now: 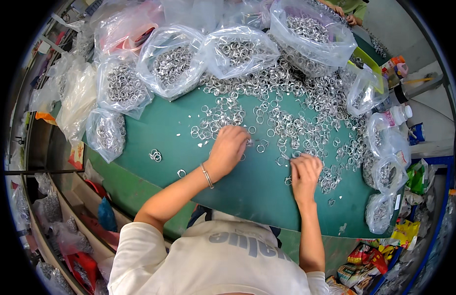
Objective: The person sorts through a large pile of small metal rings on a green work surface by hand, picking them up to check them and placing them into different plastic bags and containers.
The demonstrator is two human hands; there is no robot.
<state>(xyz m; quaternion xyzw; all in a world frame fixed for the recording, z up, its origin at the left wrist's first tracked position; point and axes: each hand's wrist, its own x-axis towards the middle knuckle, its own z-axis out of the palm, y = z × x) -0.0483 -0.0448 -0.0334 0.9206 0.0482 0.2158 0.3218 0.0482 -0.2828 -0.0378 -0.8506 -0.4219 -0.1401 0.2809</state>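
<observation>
Both hands are down on the green table (pixel 139 142), working at the near edge of a wide scatter of small metal rings (pixel 287 123). The left hand (pixel 229 147) lies knuckles-up with its fingers curled down and forward; the rings it deals with sit right at its fingertips, on its far-right side, where 1 ring (pixel 260 147) lies just beside them. The fingers look nearly closed as if pinching, but the back of the hand hides what, if anything, is between them. The right hand (pixel 304 172) is nearer the body, fingers bunched and bent down onto the rings at the fringe of the spread; it touches them, though whether it has hold of 1 I cannot tell. The thick of the scatter lies beyond both hands, up and to the right, so the right hand is the nearer to it. Off to the left, well apart, a small cluster of rings (pixel 155 156) and 1 lone ring (pixel 181 173) sit on bare green. Clear bags full of rings (pixel 171 61) crowd the far edge.
</observation>
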